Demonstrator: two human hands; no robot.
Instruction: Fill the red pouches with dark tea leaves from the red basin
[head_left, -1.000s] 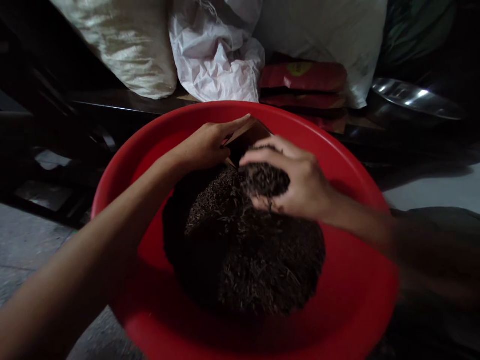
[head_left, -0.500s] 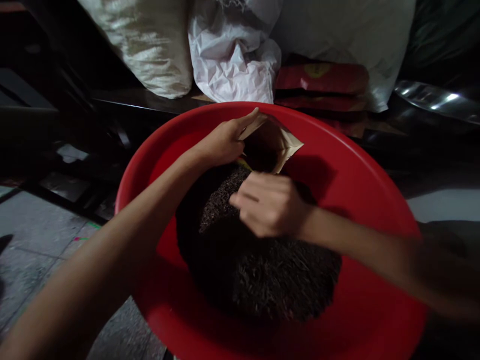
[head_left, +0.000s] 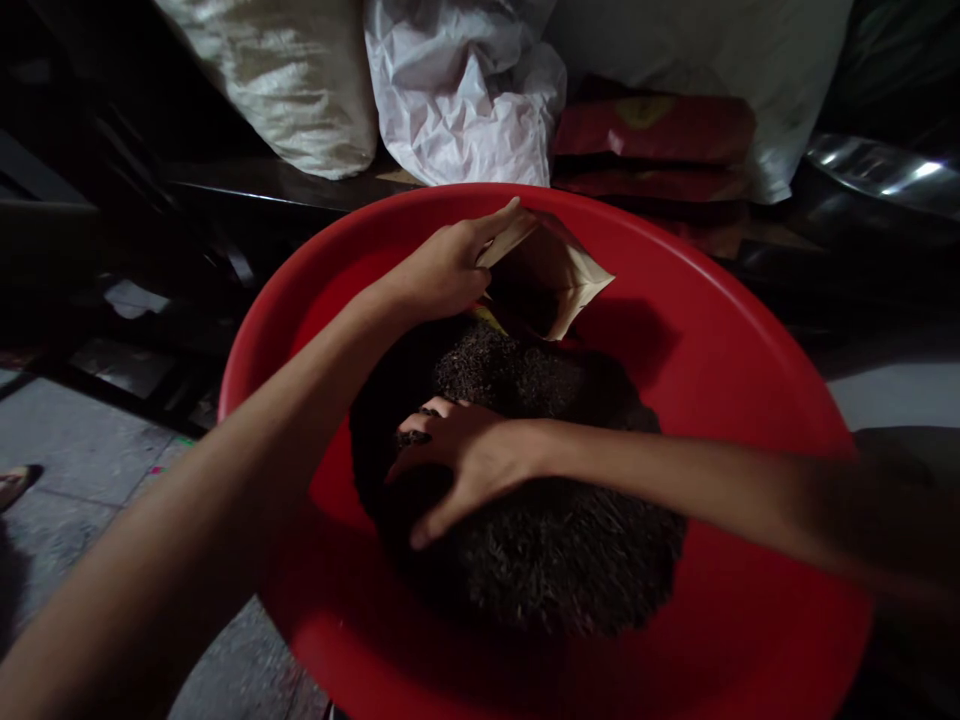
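Note:
A wide red basin holds a heap of dark, thin, twisted strands that look like dried tea leaves. My left hand pinches the left edge of the mouth of a paper bag. The bag is tan inside, gapes toward me and rests in the far part of the basin; its lower part is hard to make out. My right hand lies palm down on the heap, thumb and fingers spread. Its fingertips are pushed among the leaves, and some leaves show between the fingers.
Behind the basin stand a pale woven sack and a crumpled white plastic bag. Red packets lie stacked to their right, near a shiny metal bowl. At the left edge, a person's foot shows on the tiled floor.
My right hand has come down and left from in front of the bag's mouth, going from closed and blurred to spread on the heap. My left hand keeps its hold on the bag.

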